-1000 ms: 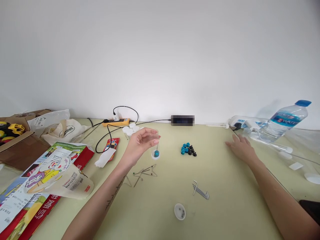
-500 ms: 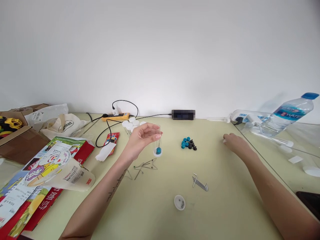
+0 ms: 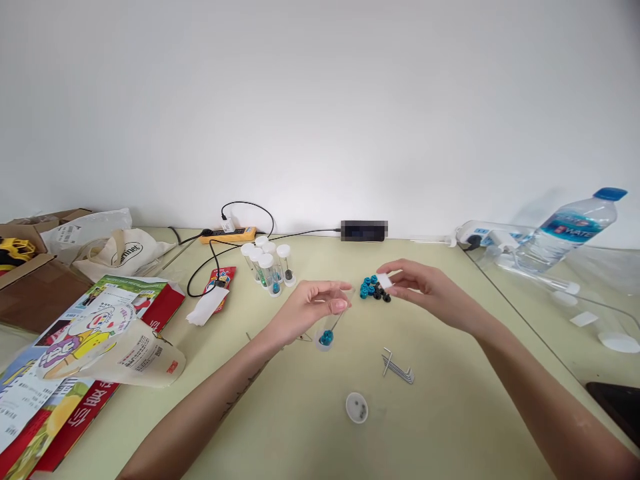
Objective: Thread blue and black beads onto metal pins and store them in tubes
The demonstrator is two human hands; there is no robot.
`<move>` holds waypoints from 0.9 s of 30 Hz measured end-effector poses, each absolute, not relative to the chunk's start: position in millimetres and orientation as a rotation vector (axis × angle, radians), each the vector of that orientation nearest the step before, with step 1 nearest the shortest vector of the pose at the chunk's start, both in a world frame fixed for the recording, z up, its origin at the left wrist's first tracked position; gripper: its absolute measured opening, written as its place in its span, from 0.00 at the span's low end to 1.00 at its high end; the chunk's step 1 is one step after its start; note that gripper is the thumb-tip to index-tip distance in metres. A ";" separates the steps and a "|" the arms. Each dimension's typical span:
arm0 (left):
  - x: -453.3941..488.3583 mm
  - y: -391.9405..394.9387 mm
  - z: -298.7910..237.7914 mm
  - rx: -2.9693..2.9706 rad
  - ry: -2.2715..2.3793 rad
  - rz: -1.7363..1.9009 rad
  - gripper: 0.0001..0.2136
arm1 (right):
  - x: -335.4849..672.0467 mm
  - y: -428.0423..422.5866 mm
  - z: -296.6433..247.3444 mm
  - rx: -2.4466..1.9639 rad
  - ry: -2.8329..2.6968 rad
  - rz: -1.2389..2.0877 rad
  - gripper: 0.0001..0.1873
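Note:
My left hand (image 3: 307, 309) pinches the open top of a clear plastic tube (image 3: 334, 325) that tilts down to the left, with a blue nut (image 3: 327, 337) and a thin pin inside it. My right hand (image 3: 425, 288) holds a small white cap (image 3: 384, 281) between thumb and fingers, just right of the tube's mouth. Directly behind the cap lies a small pile of blue and black nuts (image 3: 374, 289) on the pale green table.
Several capped tubes (image 3: 267, 262) stand behind my left hand. Hex keys (image 3: 397, 367) and a small white cup (image 3: 357, 407) lie near the front. A water bottle (image 3: 565, 230) lies at the right, printed boxes and a paper bag (image 3: 107, 340) at the left, a power strip (image 3: 227, 234) by the wall.
My right hand picked up a white cap from the right side of the table and brought it to the centre. My left hand lowered and tilted the tube towards it.

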State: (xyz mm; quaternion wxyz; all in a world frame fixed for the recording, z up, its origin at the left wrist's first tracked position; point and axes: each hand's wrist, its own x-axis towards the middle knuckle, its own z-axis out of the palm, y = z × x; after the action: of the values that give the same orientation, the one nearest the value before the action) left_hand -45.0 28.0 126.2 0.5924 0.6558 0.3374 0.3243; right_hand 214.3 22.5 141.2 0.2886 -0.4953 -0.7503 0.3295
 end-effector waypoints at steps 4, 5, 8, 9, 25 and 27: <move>-42.4 20.2 130.1 1.524 0.752 0.725 0.15 | 196.0 4.8 147.8 -1.298 -2.070 0.976 0.14; -42.4 19.2 131.0 1.523 0.758 0.726 0.14 | 193.8 3.7 145.7 -1.326 -2.128 0.961 0.13; -43.1 17.6 132.8 1.516 0.769 0.739 0.12 | 184.6 5.4 129.7 -1.433 -2.404 0.739 0.11; -43.4 17.3 133.1 1.514 0.767 0.744 0.12 | 180.0 6.8 121.6 -1.453 -2.515 0.611 0.10; -56.2 26.7 138.5 1.485 0.810 0.846 0.16 | 186.2 -0.4 62.9 -1.693 -2.781 0.168 0.18; -55.3 25.5 137.6 1.493 0.821 0.824 0.16 | 184.5 0.3 57.9 -1.664 -2.791 0.191 0.17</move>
State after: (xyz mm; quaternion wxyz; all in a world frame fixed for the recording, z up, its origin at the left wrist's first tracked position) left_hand -55.3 25.5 137.6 0.5848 0.6400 0.3520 0.3530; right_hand 184.5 0.3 57.9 -0.0567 -0.5104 -0.8560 0.0585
